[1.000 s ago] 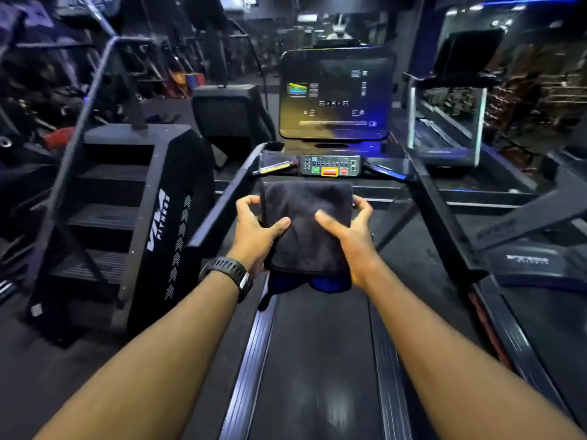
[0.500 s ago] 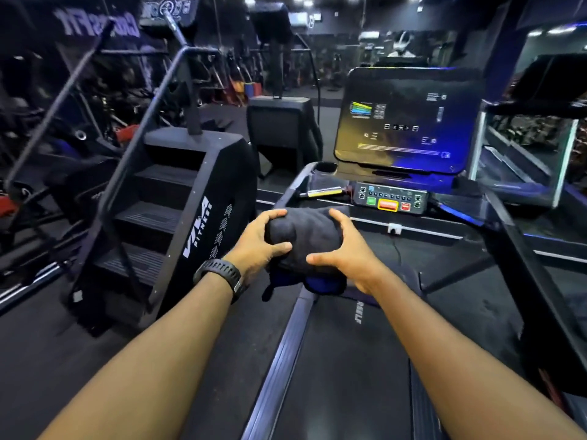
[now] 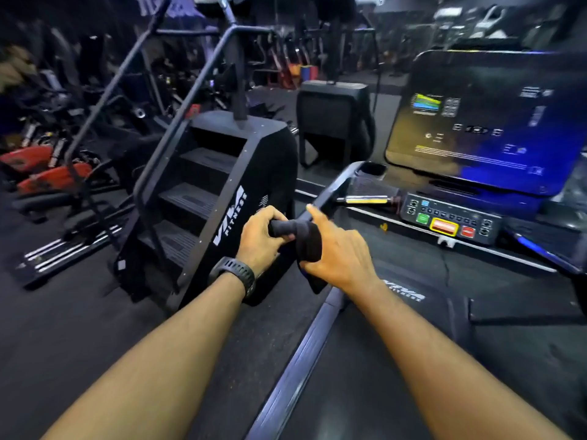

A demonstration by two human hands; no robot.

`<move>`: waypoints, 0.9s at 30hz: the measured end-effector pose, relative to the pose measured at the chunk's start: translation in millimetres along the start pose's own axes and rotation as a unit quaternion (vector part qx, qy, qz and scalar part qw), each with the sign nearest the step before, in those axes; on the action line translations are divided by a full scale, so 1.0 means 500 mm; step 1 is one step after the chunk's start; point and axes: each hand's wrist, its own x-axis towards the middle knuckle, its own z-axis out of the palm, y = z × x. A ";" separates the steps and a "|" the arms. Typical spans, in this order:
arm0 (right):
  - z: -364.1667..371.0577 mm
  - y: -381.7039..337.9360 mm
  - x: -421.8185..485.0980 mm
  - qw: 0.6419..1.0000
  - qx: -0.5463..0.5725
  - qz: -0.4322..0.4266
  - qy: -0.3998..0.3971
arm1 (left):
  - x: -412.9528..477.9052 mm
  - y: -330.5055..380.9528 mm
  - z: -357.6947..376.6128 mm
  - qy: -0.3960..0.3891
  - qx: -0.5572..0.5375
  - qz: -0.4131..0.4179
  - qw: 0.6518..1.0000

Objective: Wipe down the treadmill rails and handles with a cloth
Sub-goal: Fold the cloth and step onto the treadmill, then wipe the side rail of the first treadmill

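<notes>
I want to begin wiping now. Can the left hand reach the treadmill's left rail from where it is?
Probably yes. The left hand grips the cloth close to the rail, and nothing stands between them.

Place: a gym.
Treadmill: a big treadmill [image 3: 349, 401] with a long dark belt, a wide screen [image 3: 476, 122] and a row of buttons [image 3: 451, 220] in green, yellow and red.
Stair machine: a black stair machine [image 3: 203, 185] stands just beside it, with steps and tall rails.
Words: "VIVA FITNESS" [image 3: 230, 215] is printed in white on its side.
Left side: more workout machines, some red [image 3: 41, 173], fill the dim room.
Floor: a dark, flat floor [image 3: 63, 328].
</notes>
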 end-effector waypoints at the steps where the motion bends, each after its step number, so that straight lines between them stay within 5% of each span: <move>1: 0.017 0.004 0.018 1.000 -0.016 -0.010 -0.021 | 0.008 -0.006 0.007 0.007 0.013 -0.008 1.000; 10: 0.151 0.042 0.156 0.991 -0.017 -0.135 0.017 | 0.017 -0.139 0.046 0.089 0.093 -0.184 0.974; 17: 0.295 -0.051 0.216 0.954 -0.093 -0.282 -0.034 | -0.052 -0.278 0.024 0.047 0.157 -0.356 0.920; 22: 0.396 -0.070 0.154 0.921 -0.132 -0.347 -0.115 | -0.097 -0.302 0.035 0.001 0.139 -0.420 0.897; 27: 0.389 -0.054 0.171 0.926 -0.043 -0.354 -0.125 | -0.139 -0.308 0.063 0.004 0.103 -0.424 0.900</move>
